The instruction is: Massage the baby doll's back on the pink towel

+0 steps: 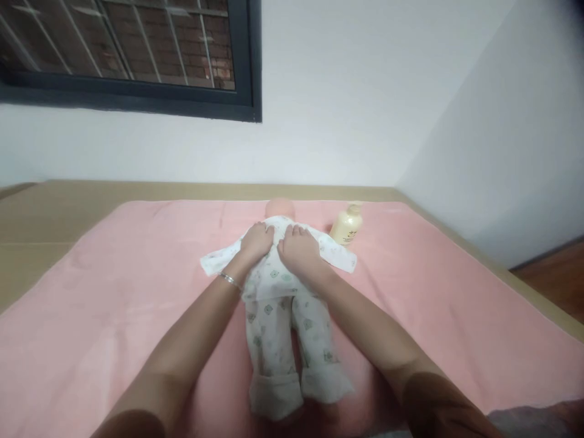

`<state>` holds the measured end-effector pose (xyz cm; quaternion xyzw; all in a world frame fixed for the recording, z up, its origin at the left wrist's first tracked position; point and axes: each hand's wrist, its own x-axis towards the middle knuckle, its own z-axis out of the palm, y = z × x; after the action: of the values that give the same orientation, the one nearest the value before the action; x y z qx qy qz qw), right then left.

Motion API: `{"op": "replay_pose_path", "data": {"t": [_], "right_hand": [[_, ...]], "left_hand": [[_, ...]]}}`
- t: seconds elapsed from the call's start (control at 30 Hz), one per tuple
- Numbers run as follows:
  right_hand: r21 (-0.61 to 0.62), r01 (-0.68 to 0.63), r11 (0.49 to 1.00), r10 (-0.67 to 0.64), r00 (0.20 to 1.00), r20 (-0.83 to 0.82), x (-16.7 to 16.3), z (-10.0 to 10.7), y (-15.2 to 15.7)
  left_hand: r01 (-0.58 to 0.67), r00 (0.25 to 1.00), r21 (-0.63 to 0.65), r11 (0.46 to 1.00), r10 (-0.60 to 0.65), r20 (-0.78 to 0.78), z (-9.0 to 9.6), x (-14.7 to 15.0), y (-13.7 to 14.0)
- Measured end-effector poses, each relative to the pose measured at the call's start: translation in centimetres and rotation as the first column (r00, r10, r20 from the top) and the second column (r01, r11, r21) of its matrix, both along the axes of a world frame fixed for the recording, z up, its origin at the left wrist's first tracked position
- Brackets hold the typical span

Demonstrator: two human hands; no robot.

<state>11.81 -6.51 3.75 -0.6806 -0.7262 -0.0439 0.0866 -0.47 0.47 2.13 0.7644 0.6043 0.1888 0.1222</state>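
Observation:
A baby doll (274, 274) lies stretched out on a pink blanket, its smooth round head (280, 208) pointing away from me. It wears a white long-sleeved top and white trousers (276, 340) with a small green print and turned-up cuffs. Its sleeves spread out to both sides. My left hand (258, 241), with a silver bracelet at the wrist, rests on the left part of its upper body, fingers curled over the shoulder. On the other shoulder, my right hand (298, 248) grips in the same way. Which way the doll faces, I cannot tell.
A pale yellow bottle (347, 226) leans on the blanket (137, 274), just right of the doll's sleeve. Beyond the blanket runs a tan surface edge (182, 190) against a white wall. A dark-framed window (249, 61) is at upper left.

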Motion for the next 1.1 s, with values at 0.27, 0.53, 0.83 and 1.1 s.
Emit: {"op": "replay_pose_path", "data": {"t": [0.27,0.53,0.83,1.1], "right_hand": [[-0.127,-0.041,0.991,0.003,0.960,-0.281,3.0,0.1,2.7],[-0.094,-0.033,0.995,0.019,0.989,-0.145,2.6,-0.2,2.1],[-0.055,-0.087,0.995,0.075,0.978,-0.194,1.7,-0.4,1.6],[-0.066,-0.106,0.992,0.079,0.943,-0.324,4.6,-1.6,4.8]], "left_hand": [[0.090,0.977,0.177,0.980,-0.053,-0.205,0.5,1.9,-2.8],[0.144,0.984,0.060,0.988,-0.136,-0.116,0.8,1.5,-1.9],[0.072,0.991,0.117,0.990,-0.057,-0.122,0.0,1.6,-1.7],[0.201,0.972,0.239,0.950,-0.163,-0.171,-0.7,3.2,-3.6]]}}
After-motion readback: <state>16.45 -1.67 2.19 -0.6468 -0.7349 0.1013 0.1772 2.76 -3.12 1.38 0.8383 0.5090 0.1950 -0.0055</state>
